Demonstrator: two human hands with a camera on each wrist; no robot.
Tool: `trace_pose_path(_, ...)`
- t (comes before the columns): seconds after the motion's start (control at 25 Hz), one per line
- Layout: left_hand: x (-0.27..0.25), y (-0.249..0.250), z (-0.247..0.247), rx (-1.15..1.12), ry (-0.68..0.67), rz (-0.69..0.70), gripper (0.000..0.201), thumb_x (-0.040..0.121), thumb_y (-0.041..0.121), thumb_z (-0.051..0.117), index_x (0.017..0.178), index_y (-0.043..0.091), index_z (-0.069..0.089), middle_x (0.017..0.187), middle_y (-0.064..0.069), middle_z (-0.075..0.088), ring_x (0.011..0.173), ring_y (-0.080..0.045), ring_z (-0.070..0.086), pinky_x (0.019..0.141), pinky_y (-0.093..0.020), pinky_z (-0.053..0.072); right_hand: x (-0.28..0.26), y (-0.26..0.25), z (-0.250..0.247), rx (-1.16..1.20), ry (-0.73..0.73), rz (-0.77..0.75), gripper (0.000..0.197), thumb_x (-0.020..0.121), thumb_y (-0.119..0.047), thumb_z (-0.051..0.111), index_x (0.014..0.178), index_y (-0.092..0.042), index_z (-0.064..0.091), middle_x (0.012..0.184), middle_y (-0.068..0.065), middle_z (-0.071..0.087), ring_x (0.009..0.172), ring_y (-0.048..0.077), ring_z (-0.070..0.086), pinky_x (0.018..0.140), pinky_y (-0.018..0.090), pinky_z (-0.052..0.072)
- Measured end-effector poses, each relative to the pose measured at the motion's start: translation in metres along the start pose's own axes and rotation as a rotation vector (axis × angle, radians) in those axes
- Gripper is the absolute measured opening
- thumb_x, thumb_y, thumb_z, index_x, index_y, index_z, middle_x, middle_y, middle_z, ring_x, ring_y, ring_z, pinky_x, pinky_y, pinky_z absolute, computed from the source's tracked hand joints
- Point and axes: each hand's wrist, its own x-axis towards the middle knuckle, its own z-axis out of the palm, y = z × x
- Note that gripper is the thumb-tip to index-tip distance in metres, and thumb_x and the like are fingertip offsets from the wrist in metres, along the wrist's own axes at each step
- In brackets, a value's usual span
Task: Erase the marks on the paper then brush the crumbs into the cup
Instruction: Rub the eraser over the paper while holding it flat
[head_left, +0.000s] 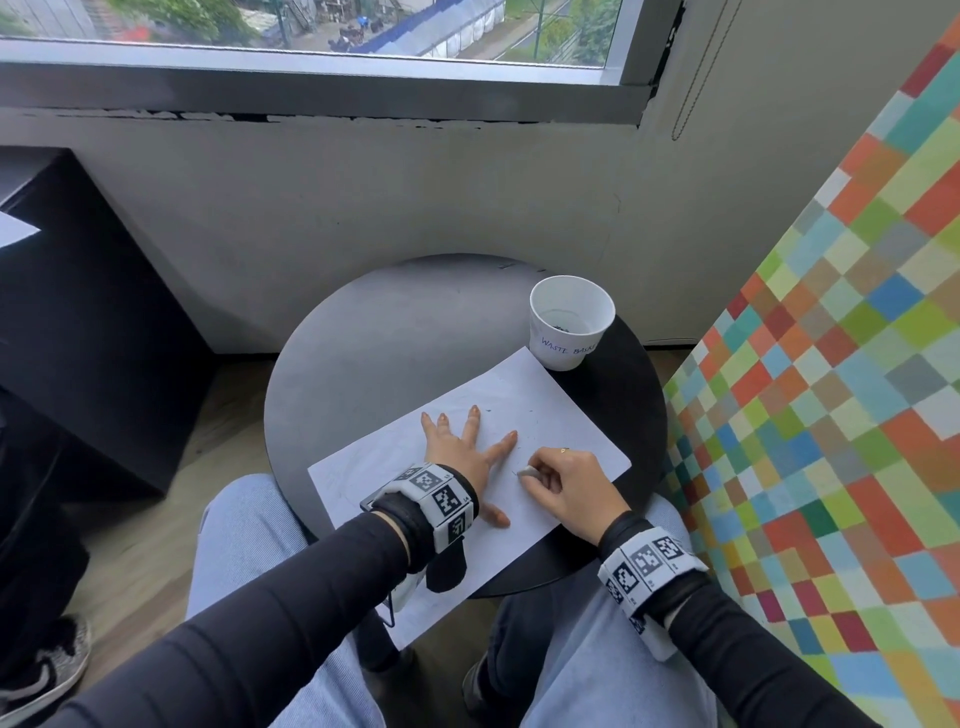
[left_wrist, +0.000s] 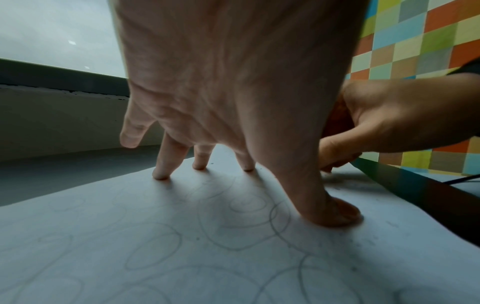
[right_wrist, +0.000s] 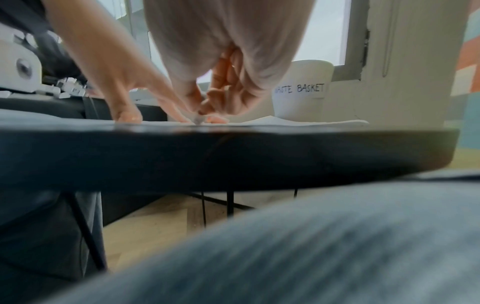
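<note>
Knees in light jeans (head_left: 270, 597) nearest, under the table edge. Left hand (head_left: 457, 457) lies spread flat, fingertips pressing the paper (head_left: 550, 410) to pin it. Right hand (head_left: 571, 480) just beside it pinches a small grey eraser (head_left: 530, 473), tip down on the sheet. Erasing looks mid-way: faint pencil loops (left_wrist: 233, 232) remain under the left hand, a few dark crumbs (head_left: 491, 412) dot the sheet, brushing not yet begun. Paper sits angled on a round dark table (head_left: 363, 353), near corner hanging over the edge. White cup (head_left: 571, 322) marked WASTE BASKET stands at the paper's far corner. Beyond: grey wall, window (head_left: 311, 26), checkered panel (head_left: 831, 364) to the right.
</note>
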Motion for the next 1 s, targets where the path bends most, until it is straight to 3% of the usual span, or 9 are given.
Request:
trace_pose_path(0.08, 0.0, 0.0, 0.0, 0.004, 0.003, 0.001, 0.113, 0.075, 0.082, 0.054, 0.152, 0.044, -0.019, 0.162, -0.016, -0.02, 0.146, -0.053, 0.002, 0.113, -0.069, -0.002, -0.001, -0.003, 0.003, 0.01, -0.036, -0.027, 0.018, 0.088, -0.022, 0.065, 0.075, -0.01, 0.06, 0.06, -0.004, 0.052, 0.054, 0.003, 0.044, 0.059, 0.011, 0.035)
trace_pose_path(0.24, 0.001, -0.001, 0.0, -0.006, 0.008, 0.005, 0.113, 0.074, 0.082, 0.055, 0.153, 0.044, -0.017, 0.162, -0.017, -0.019, 0.145, -0.054, 0.003, 0.113, -0.069, -0.002, 0.001, 0.005, -0.006, -0.011, 0.034, 0.027, 0.019, 0.086, -0.02, 0.065, 0.071, -0.01, 0.059, 0.058, -0.001, 0.055, 0.054, 0.005, 0.044, 0.059, 0.015, 0.034)
trace_pose_path(0.4, 0.003, -0.001, 0.002, -0.004, 0.014, 0.002, 0.113, 0.073, 0.084, 0.054, 0.152, 0.045, -0.017, 0.162, -0.016, -0.02, 0.146, -0.054, 0.002, 0.112, -0.07, -0.002, 0.0, -0.002, 0.001, 0.019, -0.039, -0.029, 0.018, 0.087, -0.024, 0.067, 0.076, -0.01, 0.063, 0.06, -0.001, 0.056, 0.055, 0.005, 0.046, 0.059, 0.012, 0.036)
trace_pose_path(0.52, 0.003, -0.001, 0.003, -0.005, 0.013, 0.0, 0.113, 0.073, 0.084, 0.054, 0.151, 0.046, -0.018, 0.162, -0.016, -0.02, 0.146, -0.053, 0.002, 0.113, -0.07, -0.002, 0.001, 0.007, -0.008, -0.006, 0.033, 0.008, 0.017, 0.086, -0.022, 0.066, 0.073, -0.011, 0.061, 0.058, -0.002, 0.055, 0.054, 0.006, 0.045, 0.059, 0.015, 0.036)
trace_pose_path(0.68, 0.003, 0.0, 0.001, 0.006, 0.0, 0.0, 0.113, 0.073, 0.084, 0.053, 0.151, 0.045, -0.019, 0.162, -0.016, -0.021, 0.146, -0.053, 0.002, 0.113, -0.069, -0.001, -0.001, -0.004, -0.002, 0.016, -0.065, -0.046, 0.013, 0.086, -0.021, 0.067, 0.08, -0.01, 0.065, 0.064, -0.002, 0.058, 0.057, 0.008, 0.049, 0.06, 0.012, 0.038)
trace_pose_path(0.84, 0.002, 0.0, 0.0, 0.006, -0.005, 0.0, 0.113, 0.074, 0.083, 0.053, 0.151, 0.045, -0.02, 0.162, -0.016, -0.021, 0.146, -0.053, 0.002, 0.112, -0.069, -0.001, 0.0, 0.004, -0.008, -0.008, 0.032, -0.002, 0.016, 0.085, -0.018, 0.067, 0.073, -0.008, 0.061, 0.058, -0.005, 0.052, 0.054, 0.006, 0.046, 0.058, 0.012, 0.033)
trace_pose_path(1.0, 0.002, 0.0, 0.0, 0.008, -0.01, -0.005, 0.113, 0.074, 0.084, 0.052, 0.151, 0.045, -0.02, 0.161, -0.016, -0.022, 0.146, -0.054, 0.002, 0.112, -0.069, -0.002, 0.002, -0.007, 0.001, -0.007, -0.056, -0.057, 0.014, 0.087, -0.02, 0.066, 0.08, -0.008, 0.064, 0.064, -0.003, 0.056, 0.057, 0.006, 0.046, 0.06, 0.01, 0.036)
